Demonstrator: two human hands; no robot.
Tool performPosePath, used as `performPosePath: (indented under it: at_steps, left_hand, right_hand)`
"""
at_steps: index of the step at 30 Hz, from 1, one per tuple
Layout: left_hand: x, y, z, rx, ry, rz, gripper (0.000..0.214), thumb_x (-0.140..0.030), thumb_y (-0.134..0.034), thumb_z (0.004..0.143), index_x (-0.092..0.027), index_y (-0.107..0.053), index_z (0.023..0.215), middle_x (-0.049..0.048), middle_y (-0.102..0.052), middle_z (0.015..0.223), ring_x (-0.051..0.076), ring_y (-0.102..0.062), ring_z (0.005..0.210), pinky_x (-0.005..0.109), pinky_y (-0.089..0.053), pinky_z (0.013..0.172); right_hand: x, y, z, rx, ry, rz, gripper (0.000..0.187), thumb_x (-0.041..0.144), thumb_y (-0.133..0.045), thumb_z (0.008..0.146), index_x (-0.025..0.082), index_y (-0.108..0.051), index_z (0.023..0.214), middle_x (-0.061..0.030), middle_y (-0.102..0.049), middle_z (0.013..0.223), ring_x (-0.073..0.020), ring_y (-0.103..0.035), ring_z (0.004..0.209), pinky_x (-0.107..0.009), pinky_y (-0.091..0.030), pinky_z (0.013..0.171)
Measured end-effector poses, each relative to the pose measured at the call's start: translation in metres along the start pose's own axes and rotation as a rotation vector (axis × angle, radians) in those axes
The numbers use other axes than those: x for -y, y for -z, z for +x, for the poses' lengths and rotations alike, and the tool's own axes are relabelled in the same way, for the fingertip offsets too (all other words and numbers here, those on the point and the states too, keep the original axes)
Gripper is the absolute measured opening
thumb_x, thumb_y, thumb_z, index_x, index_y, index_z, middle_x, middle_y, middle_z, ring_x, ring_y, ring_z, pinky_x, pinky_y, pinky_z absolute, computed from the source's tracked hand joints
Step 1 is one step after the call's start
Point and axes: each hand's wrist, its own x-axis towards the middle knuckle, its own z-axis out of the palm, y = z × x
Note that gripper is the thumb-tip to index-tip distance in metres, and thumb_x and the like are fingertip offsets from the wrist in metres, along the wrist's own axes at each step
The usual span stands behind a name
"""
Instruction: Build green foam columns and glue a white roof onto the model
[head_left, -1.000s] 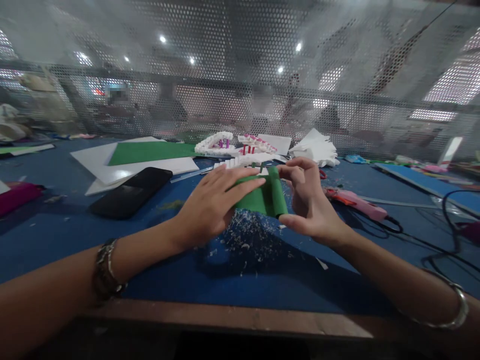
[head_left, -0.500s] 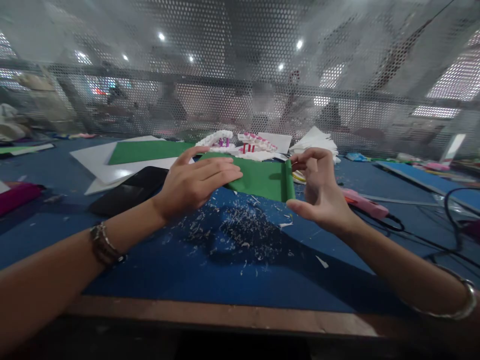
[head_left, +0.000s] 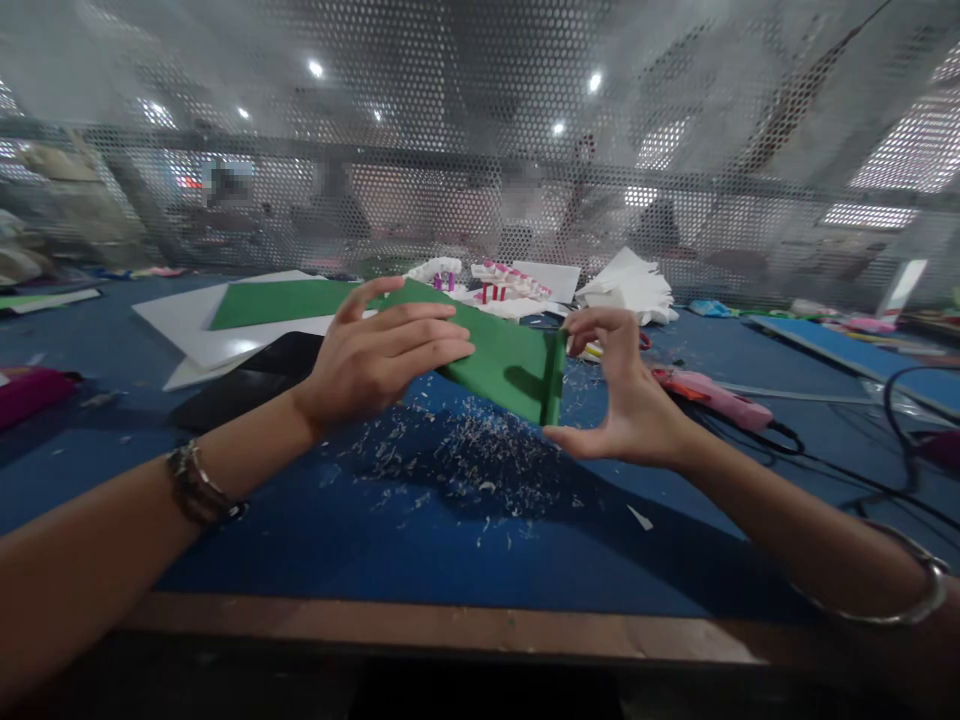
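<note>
A green sheet of paper or thin foam, its right end rolled into a narrow tube, is tilted above the blue tabletop. My left hand lies over the sheet's left part with fingers stretched across it. The thumb of that hand is hidden. My right hand has the rolled end between its thumb, at the near end, and its fingers, at the far end. Small white scraps are scattered on the table below the sheet.
A black phone-like object lies by my left forearm, near white sheets and another green piece. To the right is a pink corded tool. White and pink models stand before a perforated metal screen.
The green sheet has tilted, its rolled right end coming lower and nearer to me. My right hand has moved slightly left and down with it. The left hand has shifted slightly left.
</note>
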Motion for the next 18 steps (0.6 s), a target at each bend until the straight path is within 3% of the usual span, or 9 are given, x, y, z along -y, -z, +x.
performPosePath:
  at_steps: [6, 8, 11, 14, 18]
  left_hand:
    - [-0.021, 0.01, 0.009, -0.125, -0.092, 0.017, 0.027, -0.015, -0.038, 0.089, -0.031, -0.054, 0.104, -0.0083, -0.065, 0.104, 0.012, -0.053, 0.108, 0.037, -0.022, 0.105]
    - [-0.031, 0.012, 0.012, -0.127, -0.089, -0.029, 0.026, -0.016, -0.038, 0.089, -0.029, -0.053, 0.105, -0.0084, -0.064, 0.106, 0.012, -0.051, 0.111, 0.037, -0.018, 0.106]
    - [-0.044, 0.009, 0.014, -0.084, -0.065, -0.101, 0.025, -0.016, -0.037, 0.09, -0.028, -0.053, 0.105, -0.007, -0.063, 0.108, 0.013, -0.047, 0.113, 0.039, -0.018, 0.105]
    - [-0.055, 0.001, 0.011, -0.108, -0.044, -0.114, 0.024, -0.019, -0.046, 0.086, -0.029, -0.052, 0.107, -0.0001, -0.055, 0.111, 0.017, -0.044, 0.111, 0.036, -0.031, 0.096]
    - [-0.062, -0.009, 0.006, -0.163, 0.202, -0.279, 0.038, -0.033, -0.056, 0.08, -0.023, -0.042, 0.113, 0.0053, -0.046, 0.1, 0.018, -0.047, 0.093, 0.033, -0.042, 0.079]
  right_hand:
    - [0.016, -0.021, -0.003, 0.284, -0.035, 0.131, 0.095, 0.041, -0.071, 0.051, 0.021, -0.014, 0.126, -0.0112, -0.035, 0.115, -0.0258, -0.041, 0.098, -0.048, -0.032, 0.092]
    - [0.025, -0.029, -0.004, 0.363, -0.039, 0.221, 0.097, 0.042, -0.069, 0.054, 0.017, -0.014, 0.128, -0.0135, -0.034, 0.121, -0.0271, -0.04, 0.105, -0.047, -0.033, 0.094]
    - [0.036, -0.037, -0.005, 0.401, -0.027, 0.35, 0.081, 0.04, -0.068, 0.057, 0.015, -0.027, 0.123, -0.0113, -0.041, 0.118, -0.0263, -0.04, 0.109, -0.044, -0.034, 0.095]
    - [0.044, -0.038, -0.005, 0.425, -0.041, 0.452, 0.053, 0.037, -0.066, 0.059, 0.017, -0.045, 0.104, -0.0059, -0.052, 0.098, -0.0225, -0.05, 0.095, -0.04, -0.043, 0.086]
    - [0.048, -0.03, -0.003, 0.572, -0.121, 0.48, 0.023, 0.039, -0.061, 0.063, 0.023, -0.054, 0.078, 0.0004, -0.051, 0.068, -0.0183, -0.053, 0.068, -0.038, -0.05, 0.069]
